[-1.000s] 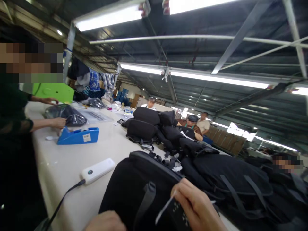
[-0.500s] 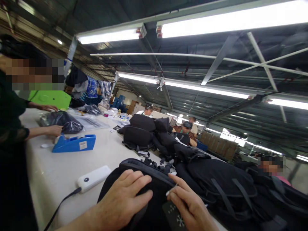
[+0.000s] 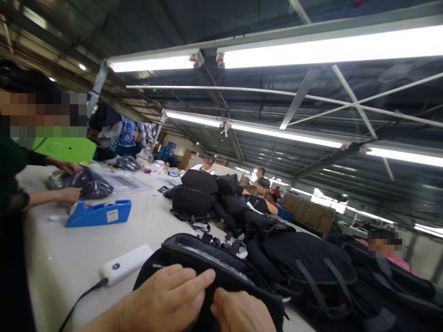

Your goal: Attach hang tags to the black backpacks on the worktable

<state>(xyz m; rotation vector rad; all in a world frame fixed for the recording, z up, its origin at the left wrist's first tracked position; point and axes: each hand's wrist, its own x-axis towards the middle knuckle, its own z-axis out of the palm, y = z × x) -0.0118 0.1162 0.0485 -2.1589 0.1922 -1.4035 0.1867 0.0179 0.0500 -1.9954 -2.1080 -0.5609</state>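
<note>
A black bag (image 3: 162, 258) lies in front of me at the bottom middle, its top gaping along a long zip edge with a pale shiny strip inside. My left hand (image 3: 169, 293) presses on its front panel, with the fingers bent together around the fabric and the index finger pointing right. Close beside it, my right hand (image 3: 240, 311) has its fingers curled in and pinches the same panel below the opening. The fingertips of both hands are partly hidden. White zip-pull ends show near the bag's two sides.
A white power bank (image 3: 128, 263) with a black cable lies left of the bag. Beyond it stands a blue tape dispenser (image 3: 98, 214). A co-worker at far left handles a plastic-wrapped dark package (image 3: 92, 182). Several black bags (image 3: 304, 253) are heaped behind and to the right.
The bag's top has come open, showing its inside edge. My right hand has left the zip pull at the right and moved down and left, near my left hand. The view has shifted slightly.
</note>
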